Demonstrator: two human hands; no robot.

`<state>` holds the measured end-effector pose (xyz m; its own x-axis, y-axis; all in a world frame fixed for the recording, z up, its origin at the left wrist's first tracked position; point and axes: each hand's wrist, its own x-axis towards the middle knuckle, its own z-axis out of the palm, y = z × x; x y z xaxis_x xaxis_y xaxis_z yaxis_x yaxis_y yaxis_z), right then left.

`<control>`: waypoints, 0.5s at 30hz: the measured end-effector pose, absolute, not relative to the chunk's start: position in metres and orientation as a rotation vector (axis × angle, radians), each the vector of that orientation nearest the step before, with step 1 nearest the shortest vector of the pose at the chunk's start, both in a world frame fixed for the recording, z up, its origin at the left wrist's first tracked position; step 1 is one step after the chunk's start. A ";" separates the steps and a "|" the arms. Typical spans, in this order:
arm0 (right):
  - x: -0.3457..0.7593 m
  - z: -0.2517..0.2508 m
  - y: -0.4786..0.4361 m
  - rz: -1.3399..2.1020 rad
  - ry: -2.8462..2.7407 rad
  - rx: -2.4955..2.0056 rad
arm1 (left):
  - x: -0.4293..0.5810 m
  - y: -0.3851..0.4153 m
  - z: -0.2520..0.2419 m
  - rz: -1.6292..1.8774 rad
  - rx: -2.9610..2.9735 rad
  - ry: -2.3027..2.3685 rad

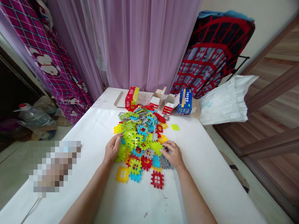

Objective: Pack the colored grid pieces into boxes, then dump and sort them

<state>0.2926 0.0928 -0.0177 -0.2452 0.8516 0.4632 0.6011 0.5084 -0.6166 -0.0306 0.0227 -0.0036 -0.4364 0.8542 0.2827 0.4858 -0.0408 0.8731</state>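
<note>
A heap of colourful plastic interlocking building tiles (142, 141), many shaped like square window frames with notched edges, lies in the middle of the table. My left hand (112, 148) rests at the heap's left side, fingers stretched toward it and thumb apart, beside a lime-green tile (121, 154). On the right side, my right hand (173, 153) has its thumb and fingers on the edge of another lime-green tile (156, 147). Nearest to me lie a yellow window tile (122, 174), a blue tile (136, 177) and a red window tile (157, 179).
Along the back of the white table (88, 130) stand a red-and-green box (132, 97), two small opened red-and-white boxes (168, 105) and a blue box (185, 102). A white bag (225, 101) sits at the back right corner. A blurred-out object (57, 166) lies on the left.
</note>
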 end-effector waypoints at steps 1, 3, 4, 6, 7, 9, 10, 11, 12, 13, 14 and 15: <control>0.293 -0.018 0.093 0.403 -1.959 -1.187 | -0.031 0.023 -0.004 1.467 1.422 1.903; 0.292 -0.017 0.094 0.415 -1.957 -1.180 | -0.031 0.024 -0.004 1.457 1.432 1.923; 0.292 -0.017 0.094 0.425 -1.957 -1.176 | -0.032 0.024 -0.004 1.451 1.438 1.934; 0.292 -0.017 0.095 0.449 -1.958 -1.161 | -0.031 0.024 -0.003 1.437 1.458 1.955; 0.292 -0.017 0.095 0.459 -1.955 -1.154 | -0.030 0.024 -0.003 1.426 1.476 1.963; 0.291 -0.018 0.096 0.469 -1.937 -1.154 | -0.025 0.023 -0.003 1.399 1.529 1.969; 0.291 -0.019 0.097 0.464 -1.919 -1.170 | -0.022 0.022 -0.004 1.368 1.576 1.969; 0.290 -0.020 0.097 0.447 -1.894 -1.200 | -0.019 0.022 -0.005 1.321 1.638 1.970; 0.288 -0.022 0.097 0.423 -1.862 -1.240 | -0.015 0.021 -0.005 1.254 1.709 1.975; 0.287 -0.023 0.098 0.394 -1.824 -1.283 | -0.012 0.021 -0.005 1.172 1.783 1.988; 0.286 -0.024 0.098 0.368 -1.782 -1.323 | -0.009 0.022 -0.005 1.079 1.850 2.005; 0.285 -0.025 0.099 0.348 -1.742 -1.350 | -0.007 0.022 -0.005 0.989 1.900 2.027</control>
<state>0.2847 0.0990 -0.0246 -0.0230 0.8854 0.4643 0.6394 0.3701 -0.6740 -0.0071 0.0223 -0.0047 -0.1592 0.9417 0.2964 0.8134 -0.0450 0.5800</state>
